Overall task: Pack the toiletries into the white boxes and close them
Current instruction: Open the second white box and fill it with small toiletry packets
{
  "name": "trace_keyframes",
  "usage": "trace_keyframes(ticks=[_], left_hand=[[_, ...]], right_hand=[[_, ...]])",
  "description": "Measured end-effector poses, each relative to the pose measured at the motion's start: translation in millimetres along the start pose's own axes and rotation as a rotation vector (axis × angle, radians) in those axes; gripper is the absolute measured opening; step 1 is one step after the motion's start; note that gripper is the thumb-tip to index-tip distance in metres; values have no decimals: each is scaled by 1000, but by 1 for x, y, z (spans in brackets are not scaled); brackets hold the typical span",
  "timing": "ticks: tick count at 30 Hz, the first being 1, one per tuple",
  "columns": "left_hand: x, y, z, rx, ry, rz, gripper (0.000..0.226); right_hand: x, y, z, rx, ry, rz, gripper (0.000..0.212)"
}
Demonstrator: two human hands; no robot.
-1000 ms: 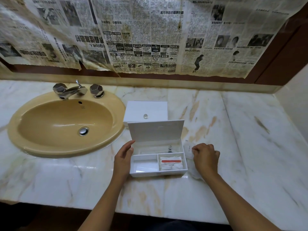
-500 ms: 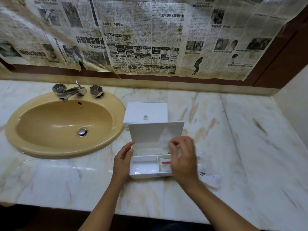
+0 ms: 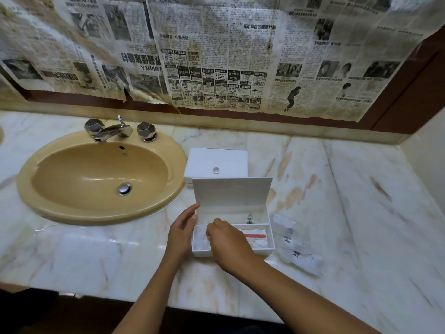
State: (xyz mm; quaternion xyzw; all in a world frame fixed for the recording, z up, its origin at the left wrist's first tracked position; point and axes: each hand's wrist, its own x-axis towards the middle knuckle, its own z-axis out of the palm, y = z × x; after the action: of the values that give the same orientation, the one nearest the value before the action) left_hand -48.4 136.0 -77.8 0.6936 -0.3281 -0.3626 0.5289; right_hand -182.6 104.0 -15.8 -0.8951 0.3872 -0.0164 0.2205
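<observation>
Both forearms reach in from the near edge of the tabletop. The left hand (image 3: 181, 233) lies flat, fingers straight and pointing away. The right hand (image 3: 230, 244) crosses toward it, knuckles up, fingers curled down out of sight.

Two bare forearms, no sleeves in view, left hand (image 3: 183, 233) and right hand (image 3: 230, 244) without gloves, no rings, watch or bracelets visible at the wrists, short plain fingernails on the left hand

You see the open white box (image 3: 233, 225), lid upright, at frame centre holding a red-striped sachet (image 3: 255, 236); a closed box (image 3: 216, 162) sits behind, clear sachets (image 3: 297, 249) to its right.
</observation>
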Motion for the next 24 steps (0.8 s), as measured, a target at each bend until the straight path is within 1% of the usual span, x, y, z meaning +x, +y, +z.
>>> trace_keyframes(ticks=[5, 8, 10, 12, 13, 15, 17, 18, 20, 22, 24], left_hand=[[0, -1, 1, 10, 8, 8, 28], [0, -2, 0, 5, 0, 15, 28], [1, -2, 0, 2, -3, 12, 28], [1, -3, 0, -1, 0, 4, 27], [1, -3, 0, -4, 2, 5, 28], [1, -2, 1, -5, 4, 14, 28], [0, -2, 1, -13, 1, 20, 27], [1, -2, 2, -19, 0, 15, 27], [1, -2, 1, -26, -1, 9, 28], [1, -2, 1, -34, -1, 9, 28], [1, -2, 2, -39, -4, 9, 28]], right_hand=[[9, -8, 1, -52, -66, -17, 23], [11, -7, 3, -48, -154, 6, 27], [11, -3, 4, -28, -208, 36, 24], [12, -1, 5, -18, -226, 48, 20], [11, -2, 4, -17, -223, 47, 22], [9, -6, 3, 9, -231, 54, 42], [5, -8, 5, 38, -315, 76, 61], [3, -9, 8, 19, -373, 71, 67], [1, -9, 12, -46, -431, 50, 73], [0, -8, 14, -56, -421, 51, 76], [1, -10, 14, -31, -374, 46, 75]])
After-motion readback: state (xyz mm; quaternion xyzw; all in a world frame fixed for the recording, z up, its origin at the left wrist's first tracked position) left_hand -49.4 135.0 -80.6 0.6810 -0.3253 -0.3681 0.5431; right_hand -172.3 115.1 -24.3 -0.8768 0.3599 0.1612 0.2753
